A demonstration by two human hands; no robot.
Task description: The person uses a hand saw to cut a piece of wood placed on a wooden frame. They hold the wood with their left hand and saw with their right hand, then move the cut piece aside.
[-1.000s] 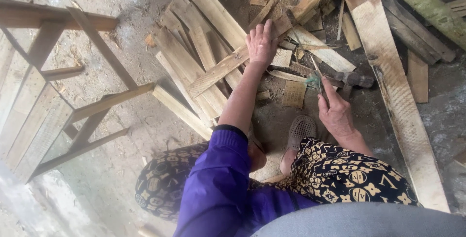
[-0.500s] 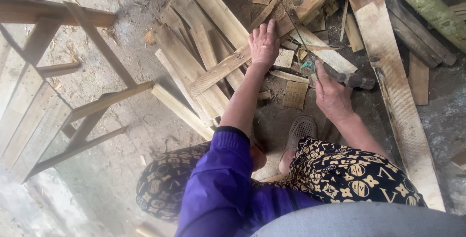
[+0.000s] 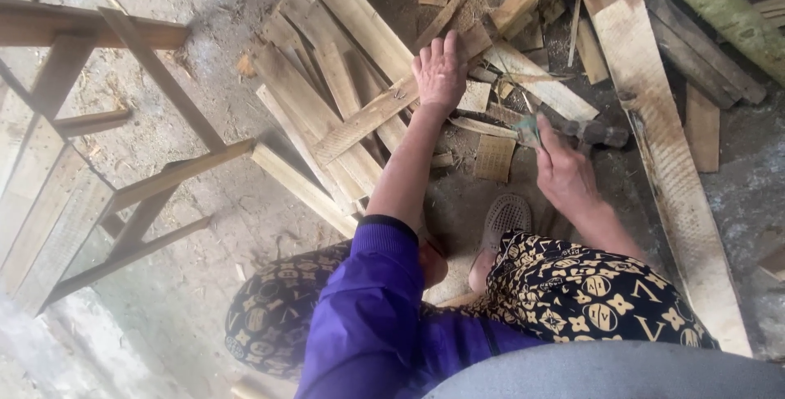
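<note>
I am looking down at my left hand point(image 3: 441, 72), which is lying open, palm down, fingers spread, pressing on a wooden slat point(image 3: 384, 113) atop the plank pile point(image 3: 327, 64). The slat's long axis is running diagonally, from lower left up toward the right. My right hand point(image 3: 564, 172) is curling closed around a hammer point(image 3: 585, 131), its dark head pointing right, away from the slat. The hammer is sitting just right of the left hand, with small offcuts point(image 3: 495, 158) lying between them. A wooden frame point(image 3: 123, 195) is standing well apart on the left.
</note>
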